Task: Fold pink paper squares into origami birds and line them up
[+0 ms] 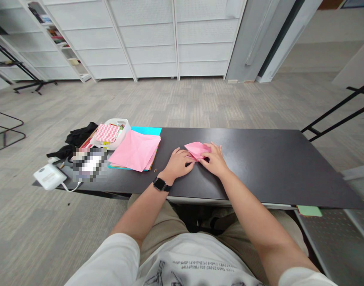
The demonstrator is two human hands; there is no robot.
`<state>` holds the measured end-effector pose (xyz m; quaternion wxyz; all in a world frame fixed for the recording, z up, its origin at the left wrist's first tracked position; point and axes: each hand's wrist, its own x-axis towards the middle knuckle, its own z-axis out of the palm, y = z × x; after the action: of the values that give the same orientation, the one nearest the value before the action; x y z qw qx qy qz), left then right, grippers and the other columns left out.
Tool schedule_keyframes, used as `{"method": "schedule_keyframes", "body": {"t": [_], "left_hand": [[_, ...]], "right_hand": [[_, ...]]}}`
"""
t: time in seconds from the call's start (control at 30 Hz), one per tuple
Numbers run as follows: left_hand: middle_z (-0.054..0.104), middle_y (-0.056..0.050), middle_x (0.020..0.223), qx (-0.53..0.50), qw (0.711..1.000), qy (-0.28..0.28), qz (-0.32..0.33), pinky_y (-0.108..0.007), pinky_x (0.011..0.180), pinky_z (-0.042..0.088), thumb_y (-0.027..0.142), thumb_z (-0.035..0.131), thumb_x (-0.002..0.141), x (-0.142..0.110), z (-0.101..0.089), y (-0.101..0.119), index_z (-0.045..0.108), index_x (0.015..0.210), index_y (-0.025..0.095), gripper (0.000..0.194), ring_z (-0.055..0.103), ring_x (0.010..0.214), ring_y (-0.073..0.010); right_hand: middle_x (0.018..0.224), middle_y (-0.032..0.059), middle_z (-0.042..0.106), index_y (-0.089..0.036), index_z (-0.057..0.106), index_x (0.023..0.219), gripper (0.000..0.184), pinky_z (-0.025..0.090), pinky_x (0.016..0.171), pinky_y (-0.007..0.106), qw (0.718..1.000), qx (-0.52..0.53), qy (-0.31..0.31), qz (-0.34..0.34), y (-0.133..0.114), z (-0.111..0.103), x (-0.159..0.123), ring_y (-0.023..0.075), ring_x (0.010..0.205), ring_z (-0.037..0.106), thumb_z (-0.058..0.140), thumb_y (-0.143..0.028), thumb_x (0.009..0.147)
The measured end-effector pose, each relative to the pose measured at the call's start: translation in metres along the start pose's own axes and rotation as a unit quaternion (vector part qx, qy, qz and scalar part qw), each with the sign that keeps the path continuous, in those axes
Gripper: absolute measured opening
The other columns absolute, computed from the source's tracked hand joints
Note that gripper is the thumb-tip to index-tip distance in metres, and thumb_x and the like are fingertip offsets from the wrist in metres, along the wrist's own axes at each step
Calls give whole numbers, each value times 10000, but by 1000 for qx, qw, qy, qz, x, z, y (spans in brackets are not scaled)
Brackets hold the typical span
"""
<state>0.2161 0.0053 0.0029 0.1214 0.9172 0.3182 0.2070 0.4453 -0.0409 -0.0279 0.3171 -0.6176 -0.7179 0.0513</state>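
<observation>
A small folded piece of pink paper (196,149) lies on the dark table between my hands. My left hand (178,163), with a black watch on its wrist, rests at the paper's left corner, fingers closed on its lower left edge. From the right, my right hand (215,159) grips the same paper, thumb and fingers bent over its right side. The fingers hide part of the paper's right and lower edges. Left of my hands is a stack of pink paper sheets (137,149) with other colours beneath.
A white basket (126,127) holding a pink-and-white patterned item stands behind the stack. Black cloth (80,135), a blurred-out device and a white power bank (50,176) with a cable are at the table's left end. Green paper (309,211) shows below the front edge.
</observation>
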Motion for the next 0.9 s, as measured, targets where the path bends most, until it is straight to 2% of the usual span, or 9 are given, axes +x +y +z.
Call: {"method": "schedule_keyframes", "body": {"t": [0.13, 0.23, 0.33, 0.43, 0.5, 0.6, 0.73, 0.8, 0.9], "left_hand": [[765, -1, 1277, -7, 1000, 3, 10, -530, 1268, 294, 305, 631, 974, 2, 0, -1, 813, 1168, 366, 273, 611, 1297, -253], [786, 3, 1234, -7, 1000, 11, 19, -510, 1230, 328, 268, 631, 963, 2, 1, -2, 809, 1163, 350, 279, 636, 1243, -240], [810, -32, 1022, 26, 998, 50, -18, -483, 1085, 424, 285, 610, 984, 2, 0, -3, 824, 978, 276, 214, 670, 1047, -239], [754, -61, 821, 63, 990, 107, -63, -429, 887, 466, 317, 565, 1015, 1, -2, -2, 749, 743, 216, 345, 641, 852, -223], [710, -61, 754, 64, 989, 126, -50, -398, 821, 470, 308, 545, 1020, 0, -3, 1, 690, 678, 206, 385, 619, 782, -206], [704, -56, 783, 34, 991, 131, 7, -370, 822, 503, 281, 553, 1005, -2, -2, 6, 696, 761, 211, 292, 639, 799, -198], [766, -69, 1009, -9, 992, 88, 88, -389, 941, 553, 239, 565, 994, -1, 2, 13, 739, 1004, 222, 175, 698, 995, -222], [770, -75, 1135, -21, 993, 63, 102, -410, 1010, 559, 214, 566, 991, 1, 6, 14, 733, 1111, 225, 205, 700, 1104, -235], [749, -84, 1265, -22, 995, 44, 90, -436, 1089, 549, 196, 570, 988, 2, 12, 12, 704, 1232, 222, 280, 683, 1208, -247]], "right_hand": [[1510, 108, 555, -265, 789, 1003, 154, 125, 1261, 751, 999, -32, 17, 9, 3, 2, 4, 385, 1528, 361, 764, -387, 912], [1479, 108, 566, -265, 783, 1009, 168, 138, 1262, 745, 998, -50, 31, 21, 5, 3, 7, 384, 1513, 377, 774, -400, 909], [1467, 106, 569, -261, 775, 971, 167, 142, 1259, 748, 997, -65, 30, 25, 4, 4, 8, 391, 1498, 388, 778, -414, 903], [1460, 113, 572, -270, 758, 1074, 225, 138, 1267, 737, 996, -78, 32, 28, 1, 5, 9, 385, 1486, 400, 783, -403, 895], [1457, 123, 572, -266, 729, 1152, 286, 137, 1274, 725, 995, -85, 39, 29, -2, 6, 10, 375, 1485, 402, 776, -389, 897], [1458, 141, 563, -240, 702, 1134, 290, 142, 1277, 717, 994, -95, 47, 30, -4, 8, 11, 373, 1484, 400, 774, -385, 892], [1469, 141, 547, -236, 716, 992, 187, 136, 1274, 721, 992, -107, 49, 33, -5, 9, 12, 373, 1484, 387, 772, -385, 894], [1472, 122, 548, -248, 742, 923, 131, 127, 1272, 723, 993, -108, 48, 28, -4, 8, 10, 370, 1487, 377, 765, -375, 903], [1461, 97, 572, -276, 796, 905, 81, 127, 1270, 717, 993, -109, 48, 22, -3, 4, 7, 368, 1476, 383, 764, -351, 910]]}}
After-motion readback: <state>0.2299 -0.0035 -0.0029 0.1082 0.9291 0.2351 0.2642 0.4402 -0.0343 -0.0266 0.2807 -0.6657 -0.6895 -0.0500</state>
